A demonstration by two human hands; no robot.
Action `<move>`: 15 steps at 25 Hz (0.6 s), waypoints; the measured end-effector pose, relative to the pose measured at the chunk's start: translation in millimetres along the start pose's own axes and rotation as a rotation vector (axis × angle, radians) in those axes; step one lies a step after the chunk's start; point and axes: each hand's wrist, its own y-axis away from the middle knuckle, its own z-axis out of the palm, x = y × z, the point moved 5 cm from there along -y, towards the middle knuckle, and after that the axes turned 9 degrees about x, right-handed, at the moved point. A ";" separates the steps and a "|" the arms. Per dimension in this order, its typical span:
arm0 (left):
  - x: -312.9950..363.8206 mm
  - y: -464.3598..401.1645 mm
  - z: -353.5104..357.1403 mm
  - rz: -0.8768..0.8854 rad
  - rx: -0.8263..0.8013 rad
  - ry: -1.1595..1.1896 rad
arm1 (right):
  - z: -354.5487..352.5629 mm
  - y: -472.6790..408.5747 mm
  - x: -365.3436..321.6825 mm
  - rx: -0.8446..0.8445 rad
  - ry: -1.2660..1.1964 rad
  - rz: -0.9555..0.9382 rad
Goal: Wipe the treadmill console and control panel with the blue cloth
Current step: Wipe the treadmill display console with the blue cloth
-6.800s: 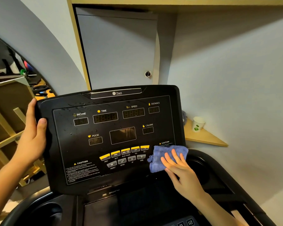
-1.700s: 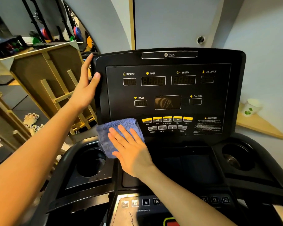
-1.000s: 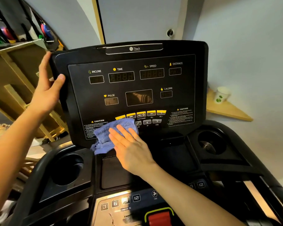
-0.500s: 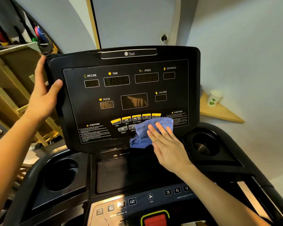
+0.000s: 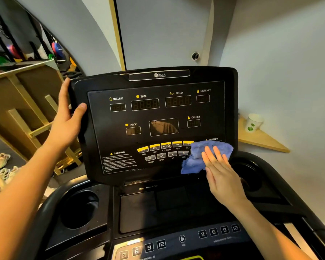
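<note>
The black treadmill console [image 5: 158, 85] fills the middle of the view, with dark readouts and a row of yellow buttons [image 5: 163, 146]. My right hand [image 5: 221, 175] presses the blue cloth [image 5: 197, 158] flat against the console's lower right corner, fingers straight, covering most of the right caution label. My left hand [image 5: 66, 124] grips the console's left edge, thumb on the front face and fingers behind it. Below lies the lower control panel [image 5: 176, 243] with numbered keys and a fan key.
Cup holders sit at the left [image 5: 79, 209] and right [image 5: 251, 175] of the tray below the console. A paper cup [image 5: 252, 122] stands on a wooden corner shelf [image 5: 261, 139] at right. Wooden frames [image 5: 26, 109] and gym gear are at left.
My right hand has slid the cloth from the console's lower left across the buttons to the lower right corner. My left hand has kept its grip on the left edge.
</note>
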 end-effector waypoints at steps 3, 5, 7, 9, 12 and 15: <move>0.8 1.3 1.7 -0.007 -0.002 -0.001 | 5.1 -3.7 5.3 0.000 0.028 0.030; 1.1 0.9 2.0 -0.004 0.000 -0.006 | 9.0 -11.9 9.9 0.004 0.030 0.091; 0.4 0.1 1.2 -0.005 0.009 -0.006 | 10.7 -26.6 14.5 0.005 0.049 0.147; -0.6 -0.4 0.9 -0.007 0.014 -0.009 | 8.9 -45.6 17.6 0.023 0.040 0.167; -2.1 -1.6 0.9 -0.005 0.015 -0.011 | -0.6 -79.4 22.5 0.068 -0.078 0.238; -5.4 -3.2 -0.8 -0.014 0.012 0.012 | -17.6 -115.5 22.8 0.128 -0.094 0.254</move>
